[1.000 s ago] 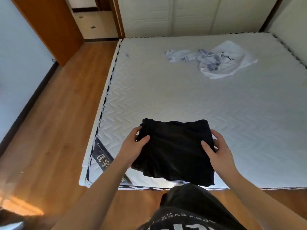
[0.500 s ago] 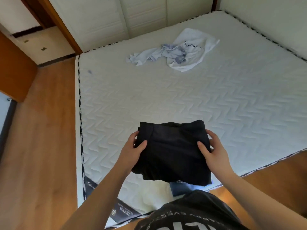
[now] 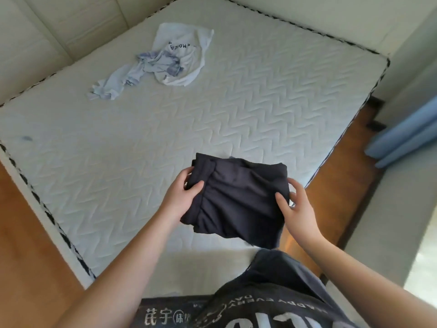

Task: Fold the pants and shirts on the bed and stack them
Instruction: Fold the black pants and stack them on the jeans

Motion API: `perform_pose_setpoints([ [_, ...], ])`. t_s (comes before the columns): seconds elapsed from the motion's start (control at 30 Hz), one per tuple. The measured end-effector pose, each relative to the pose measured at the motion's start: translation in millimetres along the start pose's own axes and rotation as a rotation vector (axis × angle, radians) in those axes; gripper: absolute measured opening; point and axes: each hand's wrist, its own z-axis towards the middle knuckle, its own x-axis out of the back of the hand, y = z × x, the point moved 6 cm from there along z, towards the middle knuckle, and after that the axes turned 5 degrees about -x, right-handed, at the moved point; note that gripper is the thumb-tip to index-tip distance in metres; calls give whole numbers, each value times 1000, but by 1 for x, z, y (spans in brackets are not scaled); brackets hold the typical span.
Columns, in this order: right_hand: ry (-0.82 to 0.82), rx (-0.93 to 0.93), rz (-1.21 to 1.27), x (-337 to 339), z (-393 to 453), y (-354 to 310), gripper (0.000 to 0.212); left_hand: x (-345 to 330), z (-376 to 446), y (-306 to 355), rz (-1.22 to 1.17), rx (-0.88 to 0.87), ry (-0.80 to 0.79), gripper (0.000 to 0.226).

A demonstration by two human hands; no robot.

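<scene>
Folded dark pants [image 3: 238, 200] sit clamped between left hand [image 3: 181, 197] and right hand [image 3: 296, 209] fingers at opposite edges.

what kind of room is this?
Most likely a home bedroom: a bare quilted mattress fills the view, a padded headboard stands behind it, and blue curtains hang at the right over a wood floor.

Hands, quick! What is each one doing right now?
Left hand: grips the left edge of the folded dark pants.
Right hand: grips the pants' right edge.
</scene>
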Motion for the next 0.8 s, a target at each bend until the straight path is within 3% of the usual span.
perform_pose_setpoints([
  [0.33, 102, -294, 198, -19, -59, 80, 60, -21, 9, -1, 138, -57, -299, 39],
  [0.8, 68, -672, 298, -54, 44, 170, 24, -96, 138, -51, 238, 112, -362, 52],
])
